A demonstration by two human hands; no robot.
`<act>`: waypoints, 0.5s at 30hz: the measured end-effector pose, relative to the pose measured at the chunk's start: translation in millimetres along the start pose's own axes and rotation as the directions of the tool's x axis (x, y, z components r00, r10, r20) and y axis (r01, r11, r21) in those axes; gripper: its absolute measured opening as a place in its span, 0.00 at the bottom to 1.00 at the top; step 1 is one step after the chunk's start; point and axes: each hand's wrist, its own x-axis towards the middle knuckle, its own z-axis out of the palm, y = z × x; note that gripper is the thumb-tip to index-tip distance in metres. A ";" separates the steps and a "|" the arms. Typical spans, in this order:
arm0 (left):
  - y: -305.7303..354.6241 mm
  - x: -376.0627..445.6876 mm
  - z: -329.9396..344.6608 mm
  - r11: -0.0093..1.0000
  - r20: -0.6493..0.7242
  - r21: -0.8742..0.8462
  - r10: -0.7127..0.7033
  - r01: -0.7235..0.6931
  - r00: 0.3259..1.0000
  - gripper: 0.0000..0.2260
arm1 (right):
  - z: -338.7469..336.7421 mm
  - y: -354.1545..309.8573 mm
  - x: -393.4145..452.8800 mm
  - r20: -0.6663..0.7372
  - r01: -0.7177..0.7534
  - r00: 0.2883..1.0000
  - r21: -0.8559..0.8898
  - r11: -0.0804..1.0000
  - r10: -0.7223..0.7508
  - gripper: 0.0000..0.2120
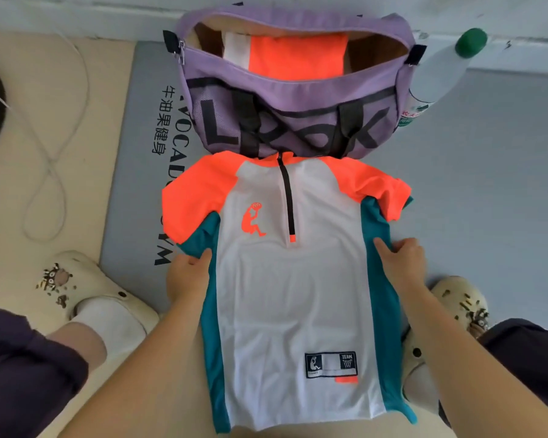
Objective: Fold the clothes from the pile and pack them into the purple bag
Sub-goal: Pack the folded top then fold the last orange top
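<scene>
Here the shirt (298, 295) lies lengthwise toward the far bag (295, 99); left hand (189, 276) and right hand (399, 260) pinch its side edges.

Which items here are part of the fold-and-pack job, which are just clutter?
Job: jersey, gripped at its teal side panels by left hand and right hand; purple bag; folded garment inside it.

Lying about: bottle, white cord, grey mat.

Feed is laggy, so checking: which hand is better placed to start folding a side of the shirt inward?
Neither clearly: the left hand and the right hand both hold the shirt at its teal side panels, level with each other. Perhaps left, since its orange sleeve lies flatter.
</scene>
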 end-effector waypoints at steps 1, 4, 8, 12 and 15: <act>-3.9 -0.9 2.5 1.000 -0.001 -0.003 -0.020 0.020 1.000 0.22 | 1.1 4.8 -0.4 -0.012 -0.006 1.000 0.001 1.000 0.006 0.18; 1.9 6.3 4.7 0.995 -0.002 0.060 -0.083 0.083 0.997 0.25 | 1.6 4.8 0.6 0.012 0.004 1.000 0.005 1.000 -0.004 0.14; 14.2 20.0 -0.6 0.989 -0.006 0.096 -0.112 0.112 0.994 0.24 | 4.0 1.6 2.0 0.083 0.059 0.995 -0.067 0.996 -0.053 0.11; 23.2 36.3 -3.9 0.959 -0.037 -0.239 -0.166 0.153 0.985 0.17 | 1.9 2.7 2.0 0.070 0.048 0.996 -0.008 0.999 -0.047 0.11; 28.3 44.8 -7.3 0.957 0.014 -0.274 -0.093 0.094 0.996 0.10 | -0.2 5.9 3.5 0.062 0.040 0.997 0.035 0.999 -0.042 0.12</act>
